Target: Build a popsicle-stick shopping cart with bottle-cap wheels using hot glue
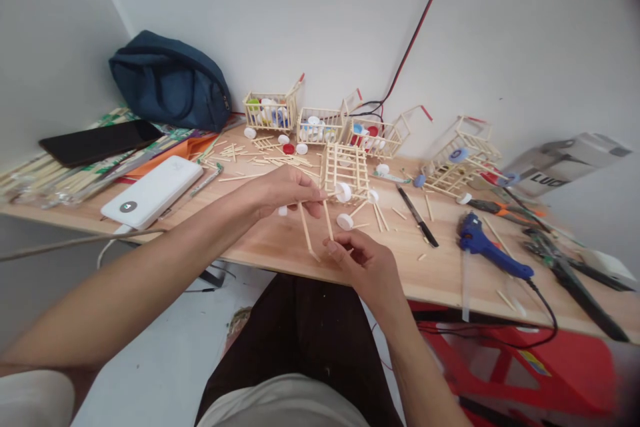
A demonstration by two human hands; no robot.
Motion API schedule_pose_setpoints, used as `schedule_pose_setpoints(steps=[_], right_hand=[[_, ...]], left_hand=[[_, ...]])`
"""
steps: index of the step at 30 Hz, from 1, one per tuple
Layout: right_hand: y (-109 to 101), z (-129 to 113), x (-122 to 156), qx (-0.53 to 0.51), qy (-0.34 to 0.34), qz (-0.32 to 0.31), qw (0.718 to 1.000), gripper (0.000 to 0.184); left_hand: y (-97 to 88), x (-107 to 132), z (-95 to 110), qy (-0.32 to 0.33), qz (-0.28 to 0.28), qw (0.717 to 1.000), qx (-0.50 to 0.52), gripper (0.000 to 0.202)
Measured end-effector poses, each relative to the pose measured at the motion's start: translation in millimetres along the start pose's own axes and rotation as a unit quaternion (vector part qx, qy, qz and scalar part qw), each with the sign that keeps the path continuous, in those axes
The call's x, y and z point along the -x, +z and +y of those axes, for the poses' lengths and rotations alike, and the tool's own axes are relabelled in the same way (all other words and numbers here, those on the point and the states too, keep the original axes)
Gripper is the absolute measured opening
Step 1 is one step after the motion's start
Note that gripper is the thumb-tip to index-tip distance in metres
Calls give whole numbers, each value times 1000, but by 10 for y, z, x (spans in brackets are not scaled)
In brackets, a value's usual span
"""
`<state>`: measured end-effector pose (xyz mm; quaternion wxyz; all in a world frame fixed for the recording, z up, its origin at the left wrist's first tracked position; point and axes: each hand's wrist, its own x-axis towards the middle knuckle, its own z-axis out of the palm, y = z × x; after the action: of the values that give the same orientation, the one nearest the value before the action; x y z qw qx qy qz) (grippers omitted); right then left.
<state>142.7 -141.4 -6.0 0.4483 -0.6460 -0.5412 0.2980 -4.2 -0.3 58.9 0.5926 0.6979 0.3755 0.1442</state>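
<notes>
A small model cart built from thin wooden sticks, with white bottle-cap wheels, is tilted above the front of the table. My left hand is closed on its near left end. Two long sticks stick out of that end towards me, like handle arms. My right hand pinches the lower end of the right stick. Whether a smaller piece is also between those fingertips is hidden. The left stick ends free, with a short crosswise bit at its tip.
Several similar stick carts filled with caps line the wall. Loose cut sticks lie behind my left hand. At right are a black pen, a blue glue gun and pliers. A white power bank, phone and blue bag occupy the left.
</notes>
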Motion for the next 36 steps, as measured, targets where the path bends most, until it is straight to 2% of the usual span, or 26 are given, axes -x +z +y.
schedule_pose_setpoints(steps=[6, 14, 20, 24, 30, 36], right_hand=[[15, 19, 27, -36, 16, -7, 999, 25], [11, 112, 58, -75, 43, -32, 996, 32], [-8, 180, 70, -86, 58, -55, 993, 33], [-49, 150, 36, -87, 43, -76, 992, 34], [-37, 23, -59, -31, 28, -33, 999, 33], [2, -6, -78, -62, 39, -35, 997, 28]], left_hand=[[19, 0, -86, 16, -18, 1000, 8, 21], [65, 25, -62, -10, -21, 1000, 14, 24], [68, -12, -88, -26, -55, 997, 38, 25], [41, -36, -109, -20, -84, 995, 55, 20], [43, -13, -84, -12, -101, 994, 49, 18], [62, 32, -95, 24, -82, 996, 6, 18]])
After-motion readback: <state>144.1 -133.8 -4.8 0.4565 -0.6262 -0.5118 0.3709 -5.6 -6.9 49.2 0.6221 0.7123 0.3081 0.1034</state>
